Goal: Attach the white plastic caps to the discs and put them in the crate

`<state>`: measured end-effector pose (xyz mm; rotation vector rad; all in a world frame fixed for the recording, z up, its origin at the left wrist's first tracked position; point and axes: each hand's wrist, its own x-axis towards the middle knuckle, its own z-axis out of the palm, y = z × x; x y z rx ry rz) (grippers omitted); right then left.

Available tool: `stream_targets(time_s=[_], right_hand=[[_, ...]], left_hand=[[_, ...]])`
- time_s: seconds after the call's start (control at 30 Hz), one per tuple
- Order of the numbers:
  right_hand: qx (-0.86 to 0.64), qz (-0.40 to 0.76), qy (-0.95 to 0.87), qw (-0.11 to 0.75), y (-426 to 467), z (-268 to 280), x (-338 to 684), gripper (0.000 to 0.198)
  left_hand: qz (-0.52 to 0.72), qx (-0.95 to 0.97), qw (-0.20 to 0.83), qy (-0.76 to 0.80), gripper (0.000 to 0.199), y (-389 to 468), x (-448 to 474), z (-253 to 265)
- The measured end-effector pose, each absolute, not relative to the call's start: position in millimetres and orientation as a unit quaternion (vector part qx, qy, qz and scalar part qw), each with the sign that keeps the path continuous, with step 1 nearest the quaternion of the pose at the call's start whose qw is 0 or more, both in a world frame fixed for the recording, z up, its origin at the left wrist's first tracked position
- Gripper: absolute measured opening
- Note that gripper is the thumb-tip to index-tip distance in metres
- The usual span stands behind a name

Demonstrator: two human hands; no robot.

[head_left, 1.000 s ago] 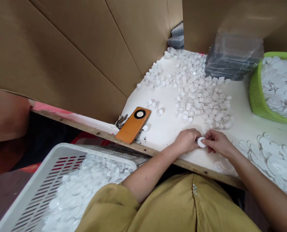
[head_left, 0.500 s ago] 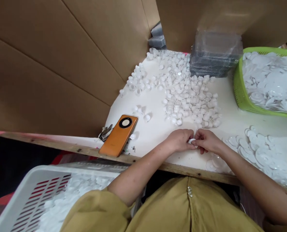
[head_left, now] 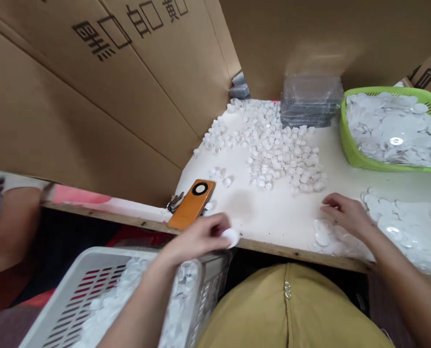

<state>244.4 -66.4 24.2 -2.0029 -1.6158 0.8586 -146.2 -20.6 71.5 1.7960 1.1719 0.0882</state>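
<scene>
My left hand (head_left: 206, 235) pinches a white plastic disc (head_left: 230, 237) between thumb and fingers, by the table's front edge and next to the rim of the white basket (head_left: 92, 253). Over the table to the right is my right hand (head_left: 349, 215), its fingers loosely bent with a gap between them and nothing visible in it. Flat, whitish discs (head_left: 324, 234) lie just below that hand, and more spread out to its right. Beyond both hands is a heap of small white caps (head_left: 284, 154).
An orange phone (head_left: 188, 208) lies beside keys (head_left: 174, 202) at the table edge. A green basket (head_left: 353, 154) full of white discs stands at right. Wrapped grey blocks (head_left: 307, 113) are stacked behind the caps. Cardboard (head_left: 128, 121) walls the left side; another person's arm (head_left: 15, 227) shows beyond.
My hands have parted from around the small white piece. The left has moved left toward the white basket with the disc; the right has moved right, toward the flat discs. The view has shifted.
</scene>
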Motion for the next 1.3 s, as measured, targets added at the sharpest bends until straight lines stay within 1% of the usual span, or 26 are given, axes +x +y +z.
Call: stream_targets(time_s=[0.07, 0.13, 0.17, 0.2, 0.27, 0.33, 0.4, 0.47, 0.53, 0.6, 0.67, 0.73, 0.8, 0.87, 0.9, 0.97, 1.07, 1.17, 1.3], right_hand=[[-0.756, 0.203, -0.604, 0.151, -75.5, 17.3, 280.9, 0.023], [-0.763, 0.170, -0.615, 0.102, -80.6, 7.6, 306.6, 0.031], [-0.760, 0.168, -0.621, 0.086, -81.6, 3.1, 313.9, 0.033], [-0.756, 0.171, -0.628, 0.077, -81.8, -0.6, 317.6, 0.032], [-0.746, 0.176, -0.638, 0.072, -80.2, -4.3, 316.6, 0.030], [-0.741, 0.176, -0.644, 0.072, -76.7, -3.6, 310.2, 0.030], [-0.740, 0.174, -0.647, 0.065, -72.4, -0.7, 303.8, 0.032], [-0.736, 0.170, -0.653, 0.057, -68.5, 2.5, 299.9, 0.029], [-0.728, 0.166, -0.662, 0.062, -66.3, 5.0, 298.1, 0.026], [-0.719, 0.170, -0.670, 0.075, -66.2, 6.6, 296.9, 0.025], [-0.719, 0.189, -0.663, 0.084, -67.4, 7.1, 295.4, 0.025], [-0.726, 0.219, -0.645, 0.097, -69.0, 6.6, 293.6, 0.024], [-0.730, 0.243, -0.627, 0.126, -69.7, 5.6, 291.7, 0.021], [-0.731, 0.259, -0.606, 0.176, -69.1, 5.4, 288.5, 0.021], [-0.732, 0.270, -0.591, 0.207, -68.4, 6.1, 285.7, 0.023], [-0.729, 0.308, -0.546, 0.276, -66.2, 9.6, 276.7, 0.030], [-0.701, 0.384, -0.485, 0.356, -62.6, 18.2, 253.7, 0.039], [-0.659, 0.458, -0.471, 0.366, -59.3, 24.7, 225.3, 0.037], [-0.622, 0.523, -0.468, 0.347, -52.0, 23.6, 191.2, 0.029]], left_hand=[[-0.080, 0.713, 0.445, 0.536, 0.020, -39.2, -209.1, 85.2], [-0.158, 0.680, 0.358, 0.621, 0.022, -54.0, -252.4, 90.6], [-0.162, 0.671, 0.320, 0.649, 0.023, -58.6, -262.6, 90.3], [-0.139, 0.672, 0.294, 0.665, 0.024, -60.6, -264.2, 88.4], [-0.037, 0.701, 0.275, 0.657, 0.027, -55.9, -243.5, 80.7], [0.083, 0.733, 0.260, 0.623, 0.028, -39.9, -199.6, 68.6], [0.160, 0.760, 0.230, 0.587, 0.025, -16.1, -147.0, 52.9], [0.186, 0.793, 0.195, 0.546, 0.029, 9.6, -99.0, 36.2], [0.174, 0.825, 0.163, 0.513, 0.037, 31.4, -64.0, 21.7], [0.157, 0.839, 0.150, 0.498, 0.034, 45.3, -44.8, 12.6], [0.151, 0.841, 0.154, 0.496, 0.028, 49.4, -39.4, 10.3], [0.159, 0.827, 0.191, 0.505, 0.027, 44.3, -42.4, 13.6], [0.159, 0.800, 0.276, 0.508, 0.031, 32.7, -47.4, 18.8], [0.148, 0.777, 0.371, 0.486, 0.033, 19.1, -48.9, 21.4], [0.144, 0.775, 0.398, 0.470, 0.031, 13.1, -47.7, 20.7], [0.149, 0.783, 0.409, 0.444, 0.025, 4.4, -41.8, 15.6], [0.175, 0.792, 0.381, 0.443, 0.018, -0.3, -32.1, 4.4], [0.184, 0.791, 0.388, 0.436, 0.021, -0.4, -29.8, -1.9], [0.175, 0.788, 0.430, 0.404, 0.037, -0.3, -32.4, -3.1]])
